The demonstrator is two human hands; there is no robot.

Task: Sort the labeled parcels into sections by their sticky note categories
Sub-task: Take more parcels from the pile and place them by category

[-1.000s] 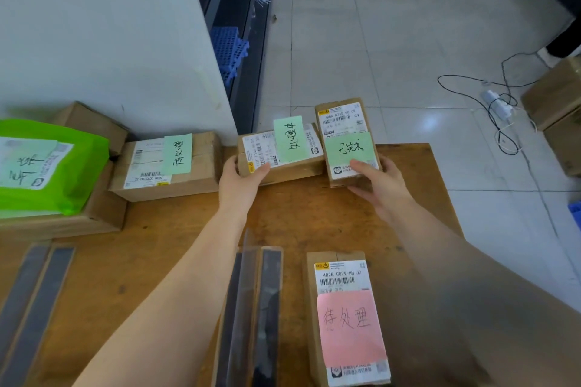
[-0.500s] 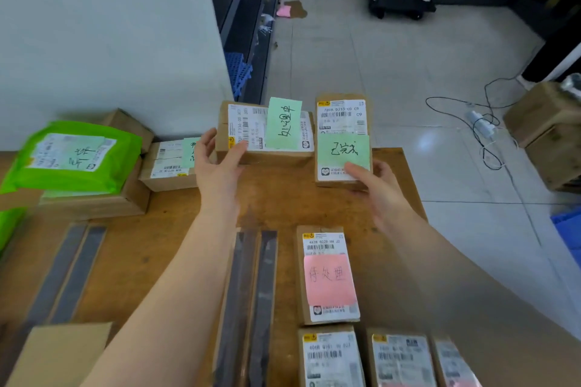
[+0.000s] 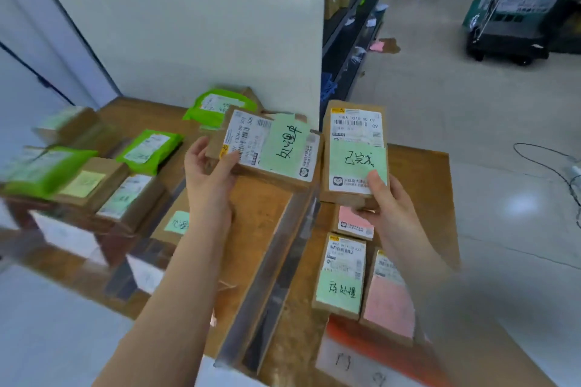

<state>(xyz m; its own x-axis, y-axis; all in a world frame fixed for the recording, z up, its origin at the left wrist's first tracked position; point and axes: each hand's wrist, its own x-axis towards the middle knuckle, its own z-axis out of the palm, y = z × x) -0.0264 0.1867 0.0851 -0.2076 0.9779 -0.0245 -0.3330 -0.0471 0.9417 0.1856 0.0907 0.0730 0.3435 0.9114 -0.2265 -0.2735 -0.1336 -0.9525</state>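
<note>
Your left hand grips the near left corner of a cardboard parcel at centre frame, thumb on its white shipping label, fingers curled under. A green sticky note with handwriting covers the label's right half. Your right hand pinches a second cardboard parcel just to the right, thumb pressed on the lower corner of its own green note, fingers beneath. Both parcels are lifted above the wooden table, nearly touching edge to edge.

Below the right parcel lie three more boxes on the table: one with a pink note, partly hidden, one with a green note, and one with a pink note at lower right. At middle left, blurred, sit green mailer bags and further labelled boxes. A white wall fills the upper left.
</note>
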